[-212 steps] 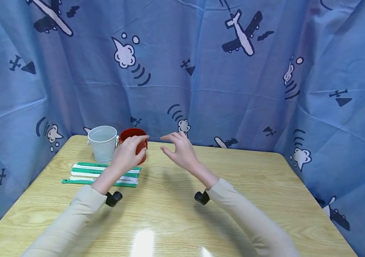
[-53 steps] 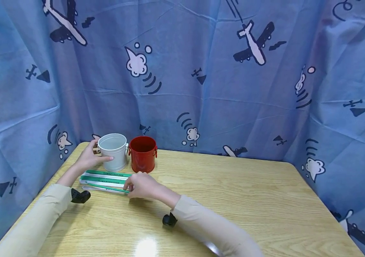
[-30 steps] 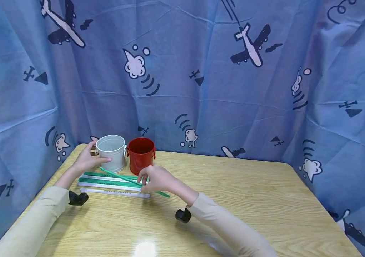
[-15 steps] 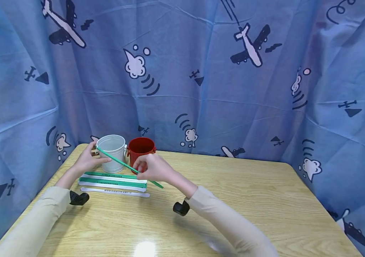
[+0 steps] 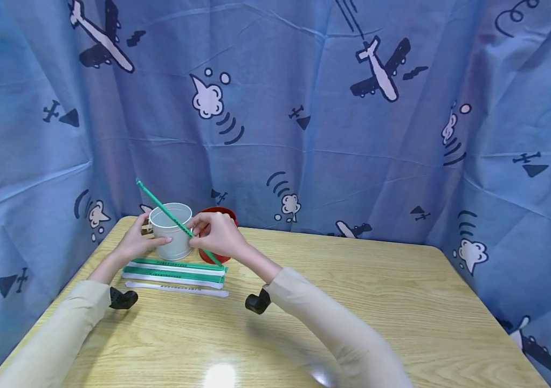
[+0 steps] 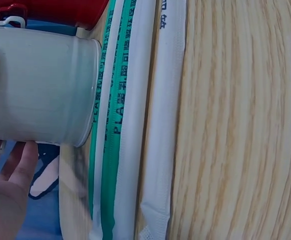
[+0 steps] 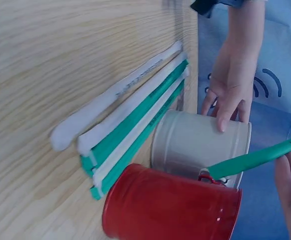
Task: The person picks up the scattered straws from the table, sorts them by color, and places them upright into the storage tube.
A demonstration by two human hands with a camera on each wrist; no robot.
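Though right-wrist crops fingers (image 7: pixel 288 192), head suggests pinched strip (image 5: pixel 163 207).

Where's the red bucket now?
In the head view, the red bucket stands left of centre on the table, just right of the white bucket, partly hidden by the right hand.

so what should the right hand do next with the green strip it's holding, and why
Probably lift the green strip higher and turn it more upright over the white bucket: the right hand holds it slanted, its lower end below the bucket's rim, and the left hand grips that bucket.
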